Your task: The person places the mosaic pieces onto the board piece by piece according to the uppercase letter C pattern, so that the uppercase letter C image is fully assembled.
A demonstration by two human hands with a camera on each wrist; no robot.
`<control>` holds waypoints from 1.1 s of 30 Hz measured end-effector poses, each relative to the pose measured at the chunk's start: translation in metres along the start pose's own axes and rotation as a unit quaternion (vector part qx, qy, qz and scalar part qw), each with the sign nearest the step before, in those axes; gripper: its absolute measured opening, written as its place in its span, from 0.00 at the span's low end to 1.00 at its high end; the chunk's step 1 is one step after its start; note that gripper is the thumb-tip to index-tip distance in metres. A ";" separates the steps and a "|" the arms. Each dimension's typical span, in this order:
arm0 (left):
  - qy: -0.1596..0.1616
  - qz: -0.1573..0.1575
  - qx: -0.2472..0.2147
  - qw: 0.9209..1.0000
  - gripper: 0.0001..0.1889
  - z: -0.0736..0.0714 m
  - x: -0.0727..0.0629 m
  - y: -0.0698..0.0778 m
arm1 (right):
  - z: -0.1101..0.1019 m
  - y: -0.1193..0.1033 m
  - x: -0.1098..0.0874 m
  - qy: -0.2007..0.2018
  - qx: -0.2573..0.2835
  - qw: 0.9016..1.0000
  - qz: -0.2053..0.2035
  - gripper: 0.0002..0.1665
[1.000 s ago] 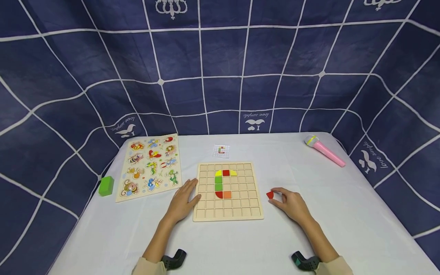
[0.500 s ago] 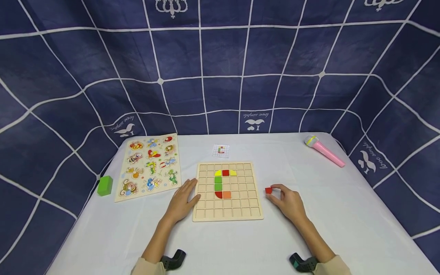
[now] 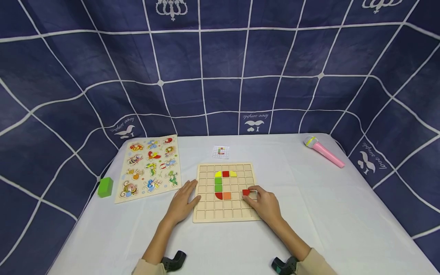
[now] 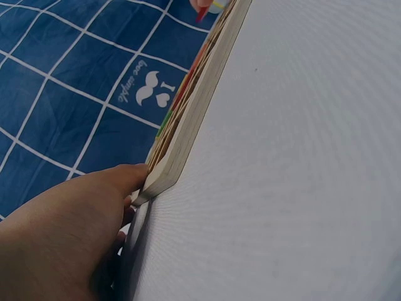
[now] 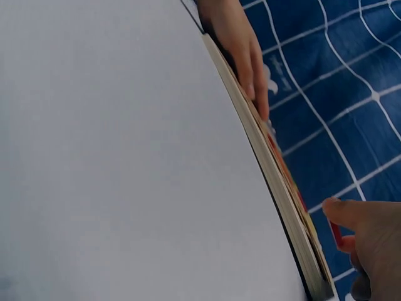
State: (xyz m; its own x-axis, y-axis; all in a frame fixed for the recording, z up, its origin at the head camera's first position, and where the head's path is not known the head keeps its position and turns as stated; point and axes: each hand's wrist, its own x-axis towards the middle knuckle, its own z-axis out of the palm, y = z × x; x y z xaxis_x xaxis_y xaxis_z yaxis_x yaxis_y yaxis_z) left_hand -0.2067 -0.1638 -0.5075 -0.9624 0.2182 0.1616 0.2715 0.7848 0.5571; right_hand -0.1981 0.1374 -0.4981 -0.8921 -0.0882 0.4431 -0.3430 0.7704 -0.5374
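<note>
A light wooden grid board (image 3: 209, 214) lies on the white table. Coloured tiles in it form a bracket shape: yellow corners, a red square (image 3: 225, 174), green squares (image 3: 218, 184), a rounded red corner (image 3: 219, 196) and an orange square (image 3: 227, 196). My left hand (image 3: 182, 200) rests along the board's left edge, fingers extended, thumb on the rim. Between thumb and fingers my right hand (image 3: 266, 204) pinches a red tile (image 3: 246, 192) over the right part of the board. In the right wrist view that red tile (image 5: 336, 233) shows edge-on above the board.
A small pattern card (image 3: 221, 151) lies behind the board. To the left are an insect picture puzzle (image 3: 148, 168) and a green block (image 3: 105, 187). A pink toy microphone (image 3: 324, 151) lies at the back right. A blue checked curtain (image 3: 223, 57) surrounds the table.
My right hand has carried the red tile leftward, from the table beside the board to over its right columns. The tile has turned in the fingers. My left hand stays in place.
</note>
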 end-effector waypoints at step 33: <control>-0.005 -0.001 0.000 1.000 0.32 -0.001 0.001 0.003 | 0.016 -0.018 0.004 -0.030 0.006 0.999 -0.028 0.24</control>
State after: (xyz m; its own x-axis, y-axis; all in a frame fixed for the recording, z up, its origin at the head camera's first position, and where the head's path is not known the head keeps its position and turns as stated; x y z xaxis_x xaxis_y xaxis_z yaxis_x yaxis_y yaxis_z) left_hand -0.2072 -0.1622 -0.5048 -0.9628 0.2230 0.1525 0.2701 0.7854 0.5570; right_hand -0.2003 0.1134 -0.4980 -0.8870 -0.1687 0.4299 -0.3965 0.7553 -0.5218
